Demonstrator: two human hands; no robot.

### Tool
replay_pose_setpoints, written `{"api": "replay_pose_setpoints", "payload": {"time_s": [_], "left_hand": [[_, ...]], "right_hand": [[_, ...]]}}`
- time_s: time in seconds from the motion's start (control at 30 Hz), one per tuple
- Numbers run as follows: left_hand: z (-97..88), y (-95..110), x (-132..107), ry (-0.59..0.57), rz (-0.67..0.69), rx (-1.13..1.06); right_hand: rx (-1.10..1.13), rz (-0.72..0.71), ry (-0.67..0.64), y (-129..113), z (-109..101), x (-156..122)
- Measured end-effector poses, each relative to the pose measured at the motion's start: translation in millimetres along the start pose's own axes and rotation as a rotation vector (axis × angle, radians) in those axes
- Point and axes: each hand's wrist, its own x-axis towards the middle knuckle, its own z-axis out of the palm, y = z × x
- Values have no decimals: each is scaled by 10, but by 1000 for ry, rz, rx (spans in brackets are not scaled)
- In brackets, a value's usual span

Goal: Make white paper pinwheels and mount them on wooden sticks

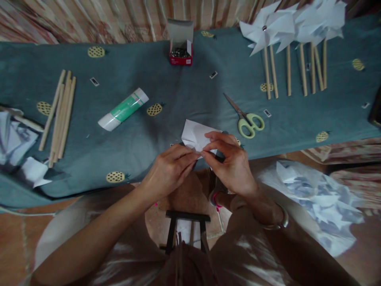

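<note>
A folded white paper piece (195, 135) lies at the near edge of the teal cloth-covered table (178, 95). My left hand (169, 171) and my right hand (230, 161) meet at its near corner, fingers pinched together on the paper. Green-handled scissors (248, 119) lie just right of my right hand. A white and green glue stick (123, 110) lies to the upper left. A small red box of metal pins (180, 51) stands open at the far edge.
A bundle of wooden sticks (61, 113) lies at the left. Finished white paper pinwheels on sticks (291, 24) lie at the far right. Paper scraps (321, 198) pile on the floor at the right, more paper (18, 147) at the left edge.
</note>
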Motion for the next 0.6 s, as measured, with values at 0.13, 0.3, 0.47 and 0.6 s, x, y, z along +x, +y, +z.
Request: {"api": "replay_pose_setpoints", "payload": {"time_s": [0.13,0.3,0.47,0.6], "left_hand": [[0,-7,-6,-1,-9,-15],[3,-4,-8,-7,-22,-16],[-3,7,1,5,-21,-21],[-7,5,-2,-7,-31,-32]], "right_hand": [[-2,-9,-4,-5,0,-2],[-18,-54,28,-2,16,-25],[-27,-85,19,-10,21,-49],[-71,-127,9,-9,32,-61]]}}
